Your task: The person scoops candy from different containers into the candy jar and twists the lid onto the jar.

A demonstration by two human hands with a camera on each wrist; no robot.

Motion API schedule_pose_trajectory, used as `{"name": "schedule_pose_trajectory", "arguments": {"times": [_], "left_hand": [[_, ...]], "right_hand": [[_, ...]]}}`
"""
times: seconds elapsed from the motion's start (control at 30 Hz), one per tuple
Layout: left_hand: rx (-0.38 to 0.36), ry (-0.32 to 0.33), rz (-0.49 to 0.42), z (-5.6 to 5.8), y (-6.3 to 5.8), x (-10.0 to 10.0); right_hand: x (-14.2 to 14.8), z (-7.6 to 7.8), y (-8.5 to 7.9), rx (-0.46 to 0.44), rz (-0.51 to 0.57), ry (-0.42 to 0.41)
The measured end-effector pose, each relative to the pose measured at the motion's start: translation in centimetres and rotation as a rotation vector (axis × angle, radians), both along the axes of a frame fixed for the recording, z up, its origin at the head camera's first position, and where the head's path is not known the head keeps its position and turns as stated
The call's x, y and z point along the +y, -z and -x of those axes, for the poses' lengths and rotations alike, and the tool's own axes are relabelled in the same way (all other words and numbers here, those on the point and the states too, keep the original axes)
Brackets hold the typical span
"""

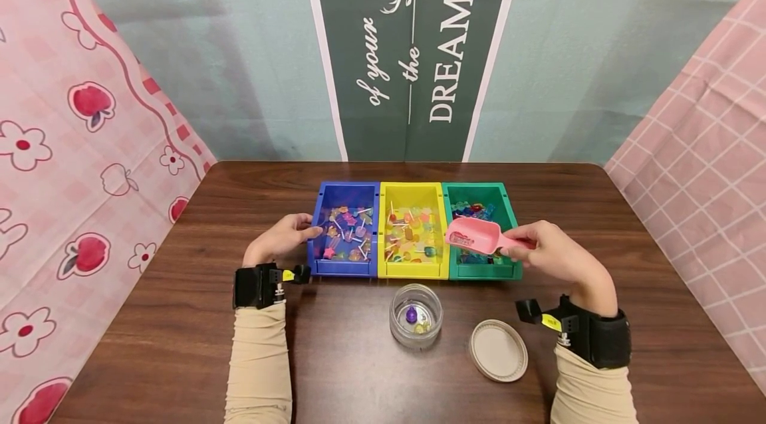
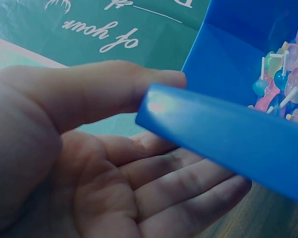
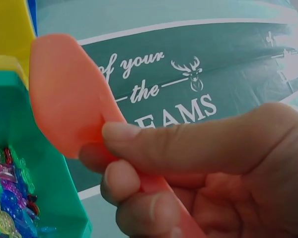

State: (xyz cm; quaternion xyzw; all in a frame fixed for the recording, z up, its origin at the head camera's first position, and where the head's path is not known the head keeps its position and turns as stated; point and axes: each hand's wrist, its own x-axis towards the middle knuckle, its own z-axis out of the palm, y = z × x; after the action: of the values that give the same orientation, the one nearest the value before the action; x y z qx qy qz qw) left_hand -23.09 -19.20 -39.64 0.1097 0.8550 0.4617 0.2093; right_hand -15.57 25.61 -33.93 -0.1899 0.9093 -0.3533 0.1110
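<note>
My right hand (image 1: 553,254) grips the handle of a small pink scoop (image 1: 475,234), held over the green bin (image 1: 509,211). A red patch shows inside the scoop; whether it is print or contents I cannot tell. The right wrist view has the thumb along the scoop (image 3: 69,94) and curled fingers beneath. Colourful clear beads (image 3: 12,198) lie in the green bin. At the left, my left hand (image 1: 286,238) holds the side wall of the blue bin (image 1: 344,268), thumb on one side and fingers (image 2: 188,188) on the other. Lollipop-shaped charms (image 2: 283,79) lie inside that bin.
Between the blue and green bins stands a yellow bin (image 1: 417,270) with lollipop-shaped and other small charms. In front is a clear jar (image 1: 397,331) holding a purple piece and yellowish ones. A round lid (image 1: 499,351) lies right of it on the brown table (image 1: 353,371).
</note>
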Motion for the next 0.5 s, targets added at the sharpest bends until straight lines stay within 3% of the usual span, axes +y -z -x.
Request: {"name": "schedule_pose_trajectory", "arguments": {"times": [0.5], "left_hand": [[-0.008, -0.014, 0.000, -0.17, -0.27, 0.13]], "right_hand": [[-0.63, -0.50, -0.34, -0.038, 0.011, -0.156]]}}
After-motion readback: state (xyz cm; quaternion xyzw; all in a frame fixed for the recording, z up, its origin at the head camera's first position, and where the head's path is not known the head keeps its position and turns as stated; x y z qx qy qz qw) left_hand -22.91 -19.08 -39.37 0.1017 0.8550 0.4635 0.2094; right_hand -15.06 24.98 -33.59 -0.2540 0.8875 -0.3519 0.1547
